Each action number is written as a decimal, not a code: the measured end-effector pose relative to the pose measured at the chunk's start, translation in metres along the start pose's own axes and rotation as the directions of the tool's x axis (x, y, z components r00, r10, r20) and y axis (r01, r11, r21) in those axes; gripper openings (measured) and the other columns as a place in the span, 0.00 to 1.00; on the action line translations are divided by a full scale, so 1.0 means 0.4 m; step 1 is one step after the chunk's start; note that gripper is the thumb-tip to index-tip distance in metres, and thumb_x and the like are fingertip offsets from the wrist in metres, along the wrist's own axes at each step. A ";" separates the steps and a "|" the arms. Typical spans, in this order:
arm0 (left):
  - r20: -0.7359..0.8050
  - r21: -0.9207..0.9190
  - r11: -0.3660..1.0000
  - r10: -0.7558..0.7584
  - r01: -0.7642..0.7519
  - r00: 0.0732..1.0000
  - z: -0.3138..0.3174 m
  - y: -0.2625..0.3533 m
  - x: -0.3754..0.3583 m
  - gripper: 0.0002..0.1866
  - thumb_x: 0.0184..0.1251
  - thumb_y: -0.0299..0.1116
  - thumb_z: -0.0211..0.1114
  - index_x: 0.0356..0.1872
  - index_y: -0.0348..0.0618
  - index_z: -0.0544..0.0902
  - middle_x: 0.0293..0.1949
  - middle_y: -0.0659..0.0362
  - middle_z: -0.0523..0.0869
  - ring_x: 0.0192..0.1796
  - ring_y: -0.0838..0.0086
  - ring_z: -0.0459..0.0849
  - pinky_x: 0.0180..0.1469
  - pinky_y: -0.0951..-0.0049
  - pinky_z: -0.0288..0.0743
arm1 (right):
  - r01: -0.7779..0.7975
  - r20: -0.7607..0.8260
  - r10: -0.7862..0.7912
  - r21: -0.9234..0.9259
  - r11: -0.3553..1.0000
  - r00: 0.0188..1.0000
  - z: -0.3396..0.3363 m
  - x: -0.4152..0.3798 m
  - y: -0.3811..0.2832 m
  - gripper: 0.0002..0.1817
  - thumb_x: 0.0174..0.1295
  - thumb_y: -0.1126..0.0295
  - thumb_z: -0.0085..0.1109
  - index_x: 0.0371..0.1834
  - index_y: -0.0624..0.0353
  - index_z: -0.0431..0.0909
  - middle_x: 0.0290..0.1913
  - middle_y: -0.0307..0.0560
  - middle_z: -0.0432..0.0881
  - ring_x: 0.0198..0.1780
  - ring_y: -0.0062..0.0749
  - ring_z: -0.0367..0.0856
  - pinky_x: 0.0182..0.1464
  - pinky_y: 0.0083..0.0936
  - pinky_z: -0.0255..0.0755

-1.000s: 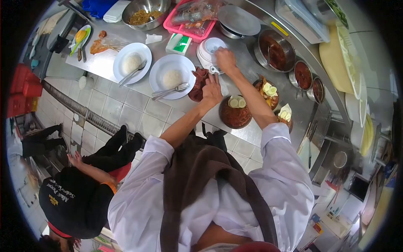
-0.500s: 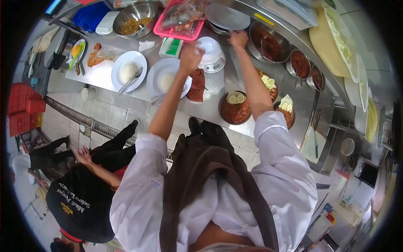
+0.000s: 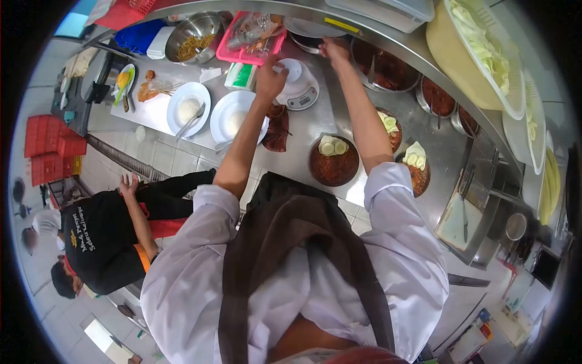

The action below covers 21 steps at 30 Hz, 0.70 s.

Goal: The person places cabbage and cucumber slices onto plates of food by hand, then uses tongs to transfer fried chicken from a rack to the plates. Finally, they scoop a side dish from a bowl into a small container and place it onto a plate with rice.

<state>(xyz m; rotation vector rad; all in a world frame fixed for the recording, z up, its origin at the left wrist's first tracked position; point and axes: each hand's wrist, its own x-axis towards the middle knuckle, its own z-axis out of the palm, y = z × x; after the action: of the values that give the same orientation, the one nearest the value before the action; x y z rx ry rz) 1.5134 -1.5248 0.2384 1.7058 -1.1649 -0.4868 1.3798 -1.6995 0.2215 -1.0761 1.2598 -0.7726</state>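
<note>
Metal counter [image 3: 297,142], perhaps steel; tiled floor [image 3: 182,162]

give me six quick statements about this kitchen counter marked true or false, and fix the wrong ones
1. The right hand is near the round grey plate. True.
2. The left hand grips a knife. False: it is by the white scale; a knife lies on the white board.
3. Two white plates hold rice. True.
4. The pink tray is empty. False: plastic packets lie in it.
5. The cloth covers the scale. False: it lies beside it.
6. Red crates stand beyond the counter. True.
</note>
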 end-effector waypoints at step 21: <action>0.136 -0.572 0.780 -0.214 0.253 0.967 0.060 0.068 0.331 0.05 0.60 0.24 0.51 0.33 0.36 0.76 0.17 0.54 0.79 0.12 0.76 0.72 0.10 0.78 0.61 | 0.511 0.421 -0.685 -0.855 -0.081 0.595 -0.103 0.017 -0.019 0.26 0.55 0.75 0.50 0.60 0.63 0.65 0.62 0.66 0.65 0.64 0.54 0.65 0.66 0.42 0.59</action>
<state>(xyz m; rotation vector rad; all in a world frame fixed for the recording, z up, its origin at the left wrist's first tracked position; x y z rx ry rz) 1.5436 -1.6532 0.2762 1.2895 -0.7289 -0.9572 1.3415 -1.7165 0.2274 -2.8888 1.3058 -0.6853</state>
